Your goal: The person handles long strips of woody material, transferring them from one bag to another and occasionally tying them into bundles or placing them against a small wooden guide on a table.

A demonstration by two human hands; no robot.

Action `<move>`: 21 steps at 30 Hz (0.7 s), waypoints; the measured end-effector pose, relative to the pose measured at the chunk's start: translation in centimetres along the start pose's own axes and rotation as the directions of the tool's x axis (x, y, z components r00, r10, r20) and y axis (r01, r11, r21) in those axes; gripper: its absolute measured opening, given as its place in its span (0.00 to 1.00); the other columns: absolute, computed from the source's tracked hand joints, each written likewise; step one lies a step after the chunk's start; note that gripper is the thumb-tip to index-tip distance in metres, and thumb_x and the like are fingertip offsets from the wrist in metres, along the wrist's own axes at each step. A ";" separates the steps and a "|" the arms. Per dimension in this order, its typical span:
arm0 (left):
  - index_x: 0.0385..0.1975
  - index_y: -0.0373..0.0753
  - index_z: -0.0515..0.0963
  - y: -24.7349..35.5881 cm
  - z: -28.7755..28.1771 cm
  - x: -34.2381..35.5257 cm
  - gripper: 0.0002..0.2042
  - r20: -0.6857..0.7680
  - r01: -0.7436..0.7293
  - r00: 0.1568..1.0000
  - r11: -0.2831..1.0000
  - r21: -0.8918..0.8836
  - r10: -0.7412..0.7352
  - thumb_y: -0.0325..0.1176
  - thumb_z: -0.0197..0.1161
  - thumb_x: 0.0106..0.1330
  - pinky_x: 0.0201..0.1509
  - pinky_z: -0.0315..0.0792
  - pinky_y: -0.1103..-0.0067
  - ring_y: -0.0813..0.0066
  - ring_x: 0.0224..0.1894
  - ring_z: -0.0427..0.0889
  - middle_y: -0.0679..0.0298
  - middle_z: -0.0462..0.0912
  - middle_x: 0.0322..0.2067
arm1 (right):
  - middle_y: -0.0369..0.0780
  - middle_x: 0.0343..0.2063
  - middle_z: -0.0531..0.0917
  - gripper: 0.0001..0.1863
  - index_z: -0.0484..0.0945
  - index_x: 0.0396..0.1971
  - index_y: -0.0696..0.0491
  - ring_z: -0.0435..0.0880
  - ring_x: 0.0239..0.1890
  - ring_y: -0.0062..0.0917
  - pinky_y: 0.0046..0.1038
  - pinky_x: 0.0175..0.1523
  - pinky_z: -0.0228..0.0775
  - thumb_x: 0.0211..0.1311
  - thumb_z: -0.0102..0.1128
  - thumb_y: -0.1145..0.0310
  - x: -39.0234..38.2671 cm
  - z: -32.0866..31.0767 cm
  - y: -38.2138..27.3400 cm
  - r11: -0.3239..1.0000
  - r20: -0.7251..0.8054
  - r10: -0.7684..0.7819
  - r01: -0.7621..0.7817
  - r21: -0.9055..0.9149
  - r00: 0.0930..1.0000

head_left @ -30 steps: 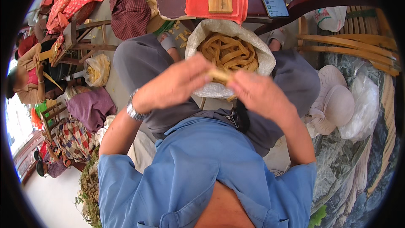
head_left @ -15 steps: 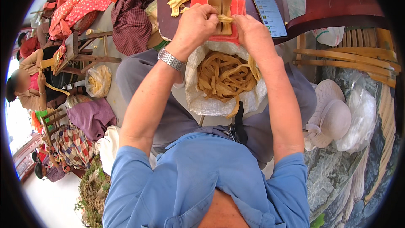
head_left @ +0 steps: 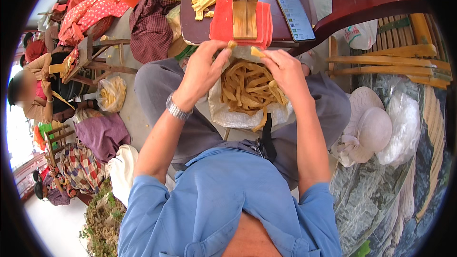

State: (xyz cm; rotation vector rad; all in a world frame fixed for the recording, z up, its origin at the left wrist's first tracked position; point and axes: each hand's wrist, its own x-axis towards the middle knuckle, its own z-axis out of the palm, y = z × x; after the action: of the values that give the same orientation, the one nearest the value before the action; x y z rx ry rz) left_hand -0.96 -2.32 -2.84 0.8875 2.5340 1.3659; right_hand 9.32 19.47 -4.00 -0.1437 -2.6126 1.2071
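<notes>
My left hand (head_left: pixel 205 69) pinches a short piece of soft yellowish strip (head_left: pixel 232 44) between thumb and fingertips. Opposite it, my right hand (head_left: pixel 287 71) pinches another yellowish strip end (head_left: pixel 257 52), and a gap separates the two pieces. Both hands hover over a white woven sack (head_left: pixel 223 114) full of long, limp tan strips (head_left: pixel 247 85). Just beyond them, an upright-ended wooden block (head_left: pixel 244 16) lies on a folded red cloth (head_left: pixel 221 21) at the near edge of the dark table (head_left: pixel 195 31). Neither hand touches the block.
Yellow folded strip pieces (head_left: pixel 207 1) lie on the table left of the block. A phone (head_left: pixel 296 18) with a lit screen lies at right. Wooden chair slats (head_left: pixel 381 64) and a pale hat (head_left: pixel 373 128) are to my right. At left, a person (head_left: pixel 35 90) handles a strip.
Both hands have drawn back from the wooden block toward me and moved apart. The strip that lay across the block is gone from it; each hand now holds a separate piece.
</notes>
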 end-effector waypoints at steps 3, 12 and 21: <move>0.49 0.35 0.80 0.6 0.4 -5.3 0.15 0.261 0.374 0.911 0.907 -0.192 -0.320 0.40 0.57 0.75 0.49 0.76 0.75 0.72 0.41 0.82 0.63 0.83 0.43 | 0.42 0.37 0.86 0.10 0.86 0.41 0.56 0.85 0.41 0.35 0.33 0.47 0.76 0.62 0.67 0.69 -3.6 0.1 -2.3 0.984 -0.024 -0.089 0.091 0.155 0.996; 0.56 0.31 0.72 5.1 1.5 -9.8 0.20 0.843 0.820 0.499 -0.206 -0.534 -0.199 0.42 0.48 0.80 0.49 0.78 0.80 0.76 0.43 0.83 0.59 0.83 0.41 | 0.34 0.40 0.85 0.12 0.86 0.39 0.51 0.83 0.48 0.29 0.31 0.54 0.74 0.51 0.65 0.72 -10.5 2.9 -9.9 0.862 0.035 -0.489 0.476 0.174 0.872; 0.56 0.35 0.76 5.9 0.4 -10.0 0.14 0.722 0.764 0.631 0.069 -0.641 -0.282 0.31 0.55 0.75 0.41 0.75 0.81 0.79 0.36 0.80 0.64 0.81 0.34 | 0.33 0.36 0.86 0.14 0.86 0.39 0.51 0.84 0.41 0.29 0.30 0.48 0.74 0.49 0.75 0.71 -11.0 1.5 -11.0 0.815 0.003 -0.490 0.457 0.356 0.872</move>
State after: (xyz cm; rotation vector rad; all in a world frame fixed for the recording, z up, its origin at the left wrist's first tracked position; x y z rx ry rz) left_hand 10.00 -5.07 0.06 -0.1165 1.0031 1.6734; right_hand 19.72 9.03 1.34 0.6144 -2.2488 1.4660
